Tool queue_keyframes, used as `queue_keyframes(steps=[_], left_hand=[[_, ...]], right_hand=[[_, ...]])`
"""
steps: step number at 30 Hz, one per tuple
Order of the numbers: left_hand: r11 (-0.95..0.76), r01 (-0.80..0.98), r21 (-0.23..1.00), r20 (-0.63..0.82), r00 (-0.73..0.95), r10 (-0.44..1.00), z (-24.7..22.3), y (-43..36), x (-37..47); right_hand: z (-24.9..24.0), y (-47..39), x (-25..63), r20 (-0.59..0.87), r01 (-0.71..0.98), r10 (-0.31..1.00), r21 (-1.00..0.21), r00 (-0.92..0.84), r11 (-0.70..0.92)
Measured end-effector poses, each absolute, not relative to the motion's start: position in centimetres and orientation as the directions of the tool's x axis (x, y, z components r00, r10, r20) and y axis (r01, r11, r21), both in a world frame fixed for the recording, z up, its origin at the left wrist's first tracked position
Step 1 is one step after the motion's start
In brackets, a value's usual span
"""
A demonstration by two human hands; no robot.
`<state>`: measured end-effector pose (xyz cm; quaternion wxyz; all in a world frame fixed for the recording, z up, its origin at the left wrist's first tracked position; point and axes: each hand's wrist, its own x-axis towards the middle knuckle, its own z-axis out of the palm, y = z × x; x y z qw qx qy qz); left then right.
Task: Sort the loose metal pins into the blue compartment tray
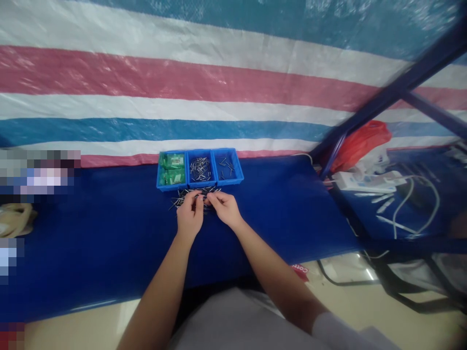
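My left hand [189, 214] and my right hand [226, 209] meet over a loose pile of thin, dark metallic sticks [175, 200] on the blue tabletop. The fingers of both are closed in a pinch, tips close together; whatever lies between them is too small to make out. Just beyond the pile, three blue bins stand side by side. Green packets [172, 168] fill the left bin [158, 170]. Many short metallic pieces [200, 167] lie in the middle bin [201, 184]. A few similar thin pieces [228, 166] are scattered in the right bin [239, 170].
A striped plastic sheet [219, 87] hangs behind the blue table [288, 209]. To the right rises a dark blue metal frame [379, 97], with a red plastic bag [361, 141], a white power strip [365, 181] and cables beyond it. A tan object [16, 218] sits at the left edge.
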<state>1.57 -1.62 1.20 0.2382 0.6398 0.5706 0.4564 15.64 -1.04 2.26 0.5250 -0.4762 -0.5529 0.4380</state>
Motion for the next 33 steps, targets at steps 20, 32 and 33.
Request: queue_keyframes(steps=[20, 32, 33], left_hand=[[-0.248, 0.536, 0.807, 0.332, -0.064, 0.941, 0.89, -1.48, 1.51], [-0.240, 0.528, 0.815, 0.325, -0.072, 0.943, 0.75, -1.50, 1.47], [-0.240, 0.532, 0.812, 0.326, -0.073, 0.942, 0.74, -1.50, 1.47]], right_hand=[[2.13, -0.97, 15.56, 0.145, 0.088, 0.988, -0.986, 0.051, 0.140], [2.07, -0.96, 15.49, 0.151, 0.099, 0.988, -0.984, 0.044, 0.146], [2.06, -0.96, 15.48, 0.152, 0.090, 0.987, -0.985, 0.044, 0.147]])
